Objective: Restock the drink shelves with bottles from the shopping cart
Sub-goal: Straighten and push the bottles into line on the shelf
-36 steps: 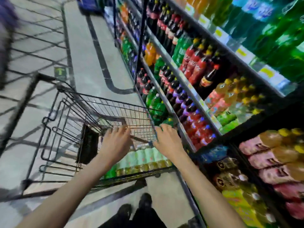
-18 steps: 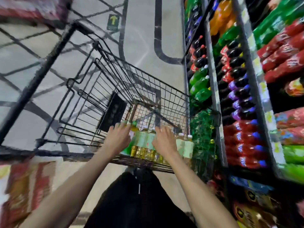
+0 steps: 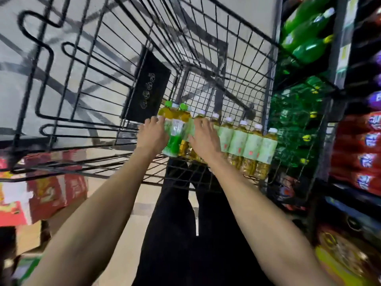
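Note:
I look down into a black wire shopping cart point(image 3: 86, 65). Along its near end stands a row of tea bottles. Two have green caps point(image 3: 179, 115), and several white-capped bottles with pale green labels point(image 3: 251, 145) stand to their right. My left hand point(image 3: 152, 136) curls round the left side of the green-capped bottles. My right hand point(image 3: 204, 139) lies over the white-capped bottle beside them, fingers bent round it, and hides most of that bottle. The drink shelves point(image 3: 340, 58) rise just right of the cart.
The shelves hold large green soda bottles point(image 3: 305, 29) above and red-labelled bottles point(image 3: 365, 141) below. A black plaque point(image 3: 148, 87) hangs inside the cart. Red cartons point(image 3: 51, 193) sit on the floor at left. My black-trousered legs point(image 3: 185, 234) are directly behind the cart.
My view has tilted down and closed in on the cart. Both hands have reached lower into it and settled on the bottles.

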